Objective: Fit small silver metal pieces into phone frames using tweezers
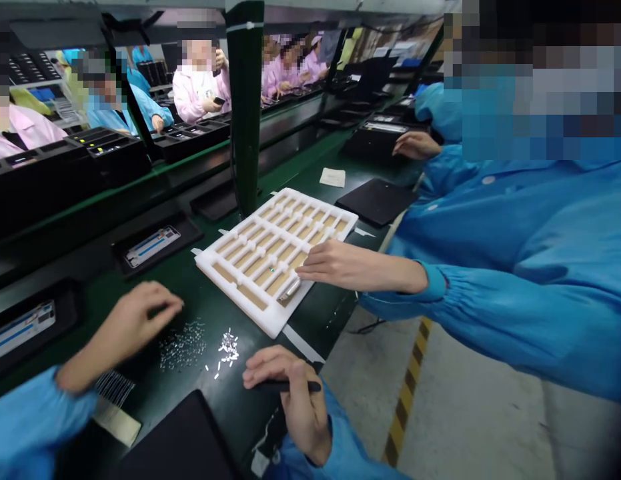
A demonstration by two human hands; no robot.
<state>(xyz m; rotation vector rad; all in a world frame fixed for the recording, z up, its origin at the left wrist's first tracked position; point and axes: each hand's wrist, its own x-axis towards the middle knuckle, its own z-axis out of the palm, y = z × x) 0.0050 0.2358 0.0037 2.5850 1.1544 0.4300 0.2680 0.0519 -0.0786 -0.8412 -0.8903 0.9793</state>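
My left hand [127, 330] is above the green bench, thumb and forefinger pinched together. Whatever it may hold is too small to make out. Just right of it lies a scatter of tiny clear pieces [183, 345], and beyond that a small pile of white, shiny pieces [229, 347]. My right hand [295, 400] is closed around a slim black pen-shaped tool [277, 386], near the bench's front edge. A white slotted tray [276, 321] lies farther off. A co-worker's hand [335, 263] is at its right side, close to a small silvery part [290, 291] in a slot.
Phone-like parts lie in black trays [193, 230] along the back. A dark flat panel [183, 443] is in front, beside a pale strip [121, 423]. A green post [246, 113] stands behind the white tray. The co-worker's blue sleeve [490, 313] reaches in from the right.
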